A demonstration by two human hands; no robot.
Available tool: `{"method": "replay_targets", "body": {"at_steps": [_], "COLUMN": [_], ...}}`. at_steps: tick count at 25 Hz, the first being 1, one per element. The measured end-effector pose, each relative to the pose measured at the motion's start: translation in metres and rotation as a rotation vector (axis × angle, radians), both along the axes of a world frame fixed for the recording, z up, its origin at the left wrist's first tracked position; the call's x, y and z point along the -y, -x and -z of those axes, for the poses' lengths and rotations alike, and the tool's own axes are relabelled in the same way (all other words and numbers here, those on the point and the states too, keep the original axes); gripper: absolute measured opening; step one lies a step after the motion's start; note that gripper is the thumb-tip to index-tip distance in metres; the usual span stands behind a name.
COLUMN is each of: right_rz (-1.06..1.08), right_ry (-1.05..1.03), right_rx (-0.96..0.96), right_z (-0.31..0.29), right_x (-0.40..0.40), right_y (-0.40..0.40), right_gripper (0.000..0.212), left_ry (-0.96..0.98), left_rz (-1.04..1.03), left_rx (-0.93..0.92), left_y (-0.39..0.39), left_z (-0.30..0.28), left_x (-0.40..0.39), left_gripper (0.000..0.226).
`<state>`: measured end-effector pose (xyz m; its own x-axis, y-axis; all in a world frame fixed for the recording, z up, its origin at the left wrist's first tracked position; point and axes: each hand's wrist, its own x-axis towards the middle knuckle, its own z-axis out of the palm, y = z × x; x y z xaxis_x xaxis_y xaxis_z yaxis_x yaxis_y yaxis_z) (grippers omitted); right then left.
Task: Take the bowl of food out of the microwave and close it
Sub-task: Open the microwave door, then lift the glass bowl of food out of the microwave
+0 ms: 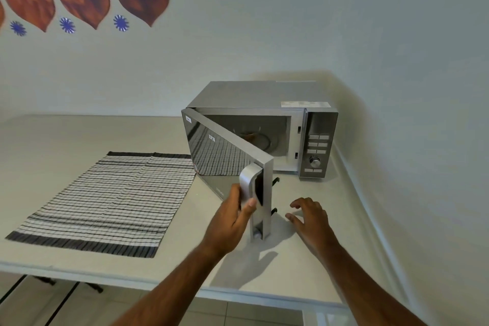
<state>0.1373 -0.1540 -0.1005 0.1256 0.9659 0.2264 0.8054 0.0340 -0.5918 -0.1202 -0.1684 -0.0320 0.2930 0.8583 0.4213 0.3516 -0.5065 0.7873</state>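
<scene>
Left hand (232, 216) on the door handle (248, 185): fingers wrapped behind it, thumb pressed on its front. Right hand (309, 216) hovers over the bench (79, 135) just right of the door's free edge, fingers spread, holding nothing. Striped cloth (111, 198) lies flat on the bench left of the door. Door (225, 156) swung wide open, hinged at left, its dark glass mirroring the cloth. Microwave (264, 95) sits against the wall, control panel (317, 143) at right. Bowl (250, 135) inside the cavity on the turntable, partly hidden by the door; contents cannot be made out.
</scene>
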Motion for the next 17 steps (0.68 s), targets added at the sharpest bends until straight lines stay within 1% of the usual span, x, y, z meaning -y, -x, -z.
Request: {"method": "replay_targets", "body": {"at_steps": [5, 9, 12, 17], "right_rz": [-0.008, -0.059, -0.114, -0.148], "right_ry": [0.052, 0.102, 0.125, 0.113], "right_rx": [0.12, 0.247, 0.247, 0.25], "right_z": [0.002, 0.001, 0.001, 0.001], "right_x": [-0.011, -0.023, -0.031, -0.044], "right_y": [0.013, 0.024, 0.031, 0.042], "right_gripper": [0.045, 0.061, 0.07, 0.075], "left_ry": [-0.095, -0.195, -0.26, -0.25], "left_rz": [-0.099, -0.207, -0.305, -0.38], "left_rx": [0.095, 0.15, 0.121, 0.119], "left_y": [0.051, 0.087, 0.114, 0.153], "left_z": [-0.001, -0.023, -0.044, -0.072], "left_x": [0.02, 0.029, 0.035, 0.045], "left_gripper": [0.048, 0.046, 0.05, 0.063]}}
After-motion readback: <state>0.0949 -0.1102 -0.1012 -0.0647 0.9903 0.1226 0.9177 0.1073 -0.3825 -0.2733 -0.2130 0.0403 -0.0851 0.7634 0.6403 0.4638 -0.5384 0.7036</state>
